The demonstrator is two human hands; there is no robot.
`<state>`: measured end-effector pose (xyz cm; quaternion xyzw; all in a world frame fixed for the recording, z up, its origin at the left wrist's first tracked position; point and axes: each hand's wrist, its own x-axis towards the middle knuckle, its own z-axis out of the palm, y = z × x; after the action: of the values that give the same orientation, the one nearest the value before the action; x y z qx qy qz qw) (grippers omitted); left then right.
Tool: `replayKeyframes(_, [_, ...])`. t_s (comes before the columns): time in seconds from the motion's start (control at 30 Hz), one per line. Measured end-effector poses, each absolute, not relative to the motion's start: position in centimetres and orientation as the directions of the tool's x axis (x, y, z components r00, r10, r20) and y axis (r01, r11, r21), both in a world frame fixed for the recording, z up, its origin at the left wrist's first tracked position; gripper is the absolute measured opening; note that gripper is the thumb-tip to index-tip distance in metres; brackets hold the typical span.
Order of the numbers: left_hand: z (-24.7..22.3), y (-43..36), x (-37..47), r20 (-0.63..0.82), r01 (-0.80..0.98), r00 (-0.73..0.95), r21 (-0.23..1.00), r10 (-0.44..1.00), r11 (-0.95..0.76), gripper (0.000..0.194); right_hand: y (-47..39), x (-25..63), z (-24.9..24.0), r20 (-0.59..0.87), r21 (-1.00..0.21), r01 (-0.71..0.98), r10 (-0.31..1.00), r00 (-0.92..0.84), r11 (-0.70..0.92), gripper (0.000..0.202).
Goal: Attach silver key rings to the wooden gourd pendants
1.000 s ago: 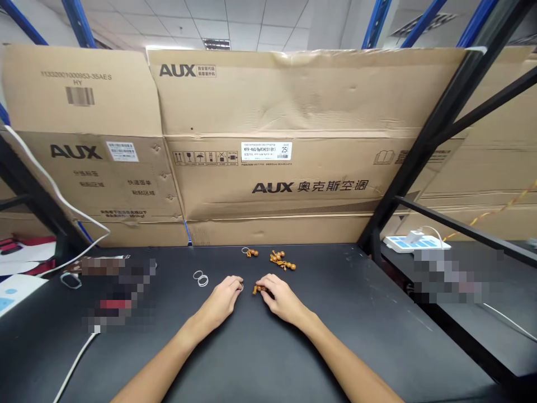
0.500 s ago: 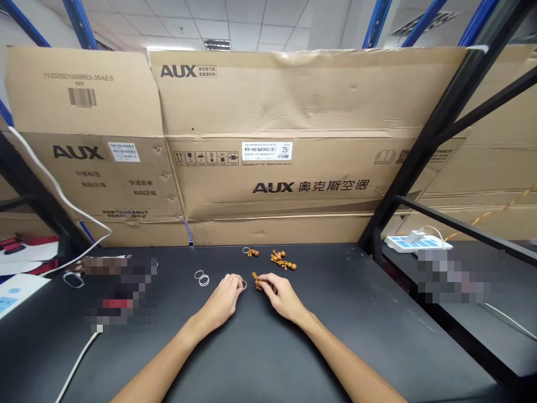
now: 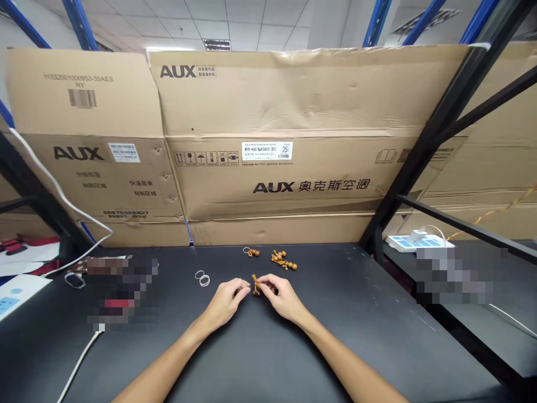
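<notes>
My right hand (image 3: 279,294) pinches a wooden gourd charm (image 3: 255,286) with a yellow-brown cord, its loop pointing up. Close on its left, my left hand (image 3: 229,299) has thumb and forefinger closed on a metal key ring, which is mostly hidden at the fingertips. The two hands nearly meet over the black table (image 3: 218,364). To the left lie loose key rings (image 3: 204,279), one partly overlapping another. Farther back sits a gourd charm (image 3: 254,253) with a ring on its cord. More gourd charms (image 3: 284,261) lie in a small pile to its right.
Cardboard boxes (image 3: 268,207) form a wall behind the table. Blurred items (image 3: 126,285) and a white cable (image 3: 78,364) lie on the left. A black metal frame (image 3: 413,145) rises at the right, with a power strip (image 3: 415,242) beyond it.
My left hand has moved slightly right, bringing the key ring up to the charm's cord. My right hand stays almost in place, with the charm turned a little more upright.
</notes>
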<state>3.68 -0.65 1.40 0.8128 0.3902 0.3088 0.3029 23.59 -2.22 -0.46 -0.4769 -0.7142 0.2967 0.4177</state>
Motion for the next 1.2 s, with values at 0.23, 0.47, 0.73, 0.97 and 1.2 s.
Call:
replayKeyframes(0.23, [1.3, -0.1, 3.3, 0.154, 0.355, 0.494, 0.863, 0.856, -0.361, 0.035, -2.1, 23.4, -0.8, 0.270, -0.894, 0.309, 0.941, -0.204, 0.324, 0.031])
replayKeyframes(0.47, [1.3, 0.1, 3.3, 0.115, 0.301, 0.509, 0.905, 0.853, -0.301, 0.037, -2.2, 23.0, -1.2, 0.231, -0.953, 0.138, 0.941, -0.248, 0.271, 0.032])
replayKeyframes(0.73, [0.9, 0.1, 3.2, 0.122, 0.176, 0.540, 0.951, 0.833, -0.254, 0.035, -2.3, 22.6, -1.4, 0.210, -0.962, 0.115, 0.942, -0.262, 0.247, 0.033])
replayKeyframes(0.97, [1.3, -0.4, 3.5, 0.179, 0.256, 0.519, 0.900, 0.836, -0.352, 0.030, -2.2, 22.6, -1.6, 0.208, -0.966, 0.097, 0.942, -0.263, 0.240, 0.033])
replayKeyframes(1.2, [1.7, -0.7, 3.7, 0.223, 0.248, 0.531, 0.881, 0.818, -0.402, 0.026, -2.2, 22.7, -1.5, 0.205, -0.968, 0.087, 0.945, -0.255, 0.234, 0.035])
